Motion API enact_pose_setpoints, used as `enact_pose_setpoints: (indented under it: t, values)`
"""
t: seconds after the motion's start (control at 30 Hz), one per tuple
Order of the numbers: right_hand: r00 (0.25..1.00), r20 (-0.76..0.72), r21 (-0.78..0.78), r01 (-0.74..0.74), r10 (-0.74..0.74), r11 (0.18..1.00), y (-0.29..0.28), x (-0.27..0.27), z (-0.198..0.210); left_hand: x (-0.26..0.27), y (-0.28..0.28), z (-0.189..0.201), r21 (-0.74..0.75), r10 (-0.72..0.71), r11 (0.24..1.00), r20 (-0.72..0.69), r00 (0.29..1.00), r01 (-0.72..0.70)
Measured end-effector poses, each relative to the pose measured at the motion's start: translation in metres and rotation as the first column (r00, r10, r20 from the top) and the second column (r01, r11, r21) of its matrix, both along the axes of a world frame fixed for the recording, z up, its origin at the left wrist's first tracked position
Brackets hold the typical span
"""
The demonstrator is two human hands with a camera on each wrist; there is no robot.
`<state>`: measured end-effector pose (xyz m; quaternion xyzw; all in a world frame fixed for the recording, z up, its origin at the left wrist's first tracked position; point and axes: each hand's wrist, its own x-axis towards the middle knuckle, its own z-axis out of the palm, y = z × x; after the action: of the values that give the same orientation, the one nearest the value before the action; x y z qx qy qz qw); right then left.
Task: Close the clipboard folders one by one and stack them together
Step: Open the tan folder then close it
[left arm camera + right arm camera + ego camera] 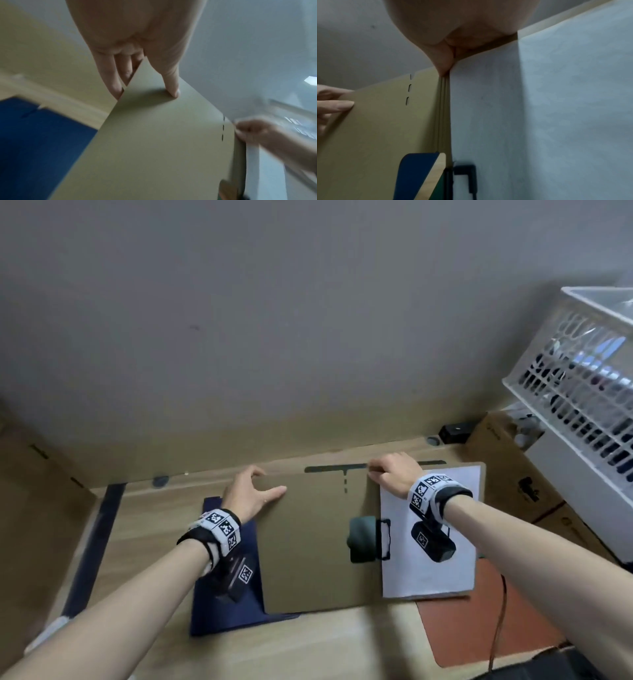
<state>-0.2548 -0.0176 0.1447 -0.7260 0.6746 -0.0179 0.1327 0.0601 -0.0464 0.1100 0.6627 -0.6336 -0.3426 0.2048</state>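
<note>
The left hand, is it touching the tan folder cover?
Touching. The left wrist view shows the left hand gripping the tan folder cover, thumb on top, fingers behind its edge.

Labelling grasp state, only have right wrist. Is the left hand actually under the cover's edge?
Observer: Yes. In the left wrist view, the left hand has its thumb on top of the tan folder cover and its fingers beneath the edge.
Operator: Right hand?
Observer: In the head view, the right hand curls its fingers on the folder's far edge, by the spine.
Operator: Anything else to stack?
Observer: A dark blue folder lies flat, partly under the tan one's left side.
</note>
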Motion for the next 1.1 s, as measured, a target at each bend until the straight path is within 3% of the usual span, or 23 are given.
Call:
enact_pose_setpoints:
  t: [0.07,0.13,0.23,0.37,0.47,0.63,0.83,0.97,1.1]
  values:
    - [0.999,0.032,0.041,0.007,-0.008,0.999,-0.013,0.000,-0.023,0.007,0.006,-0.022,0.181,0.116,0.980,-0.208,0.971,-0.078]
    - [0.998,0.063,0.063,0.011,-0.015,0.998,-0.028,-0.001,-0.047,0.014,0.017,-0.049,0.368,0.181,0.928,-0.315,0.932,-0.056]
    - [0.997,0.082,0.092,-0.022,0.014,0.996,-0.048,0.000,-0.084,0.024,0.044,-0.091,0.481,0.216,0.874,-0.273,0.937,-0.062]
    - [0.990,0.075,0.084,-0.124,0.117,0.989,-0.071,0.009,-0.128,0.034,0.069,-0.135,0.485,0.306,0.853,-0.171,0.937,-0.190]
    - [0.986,0.083,0.081,-0.154,0.147,0.985,-0.078,0.018,-0.154,0.037,0.077,-0.145,0.467,0.355,0.846,-0.132,0.925,-0.258]
    - [0.980,0.107,0.087,-0.175,0.165,0.981,-0.060,0.018,-0.186,0.041,0.075,-0.139,0.458,0.416,0.825,-0.100,0.904,-0.329]
    - [0.980,0.102,0.253,-0.189,0.169,0.949,-0.007,0.001,-0.204,0.046,0.050,-0.113,0.439,0.413,0.838,-0.125,0.902,-0.323]
    - [0.983,0.096,0.307,-0.181,0.158,0.934,0.016,-0.001,-0.204,0.037,0.033,-0.072,0.389,0.307,0.892,-0.148,0.940,-0.230]
    - [0.986,0.169,0.269,-0.053,0.007,0.962,0.023,0.003,-0.185,0.017,0.030,-0.033,0.338,0.096,0.940,-0.160,0.983,-0.037]
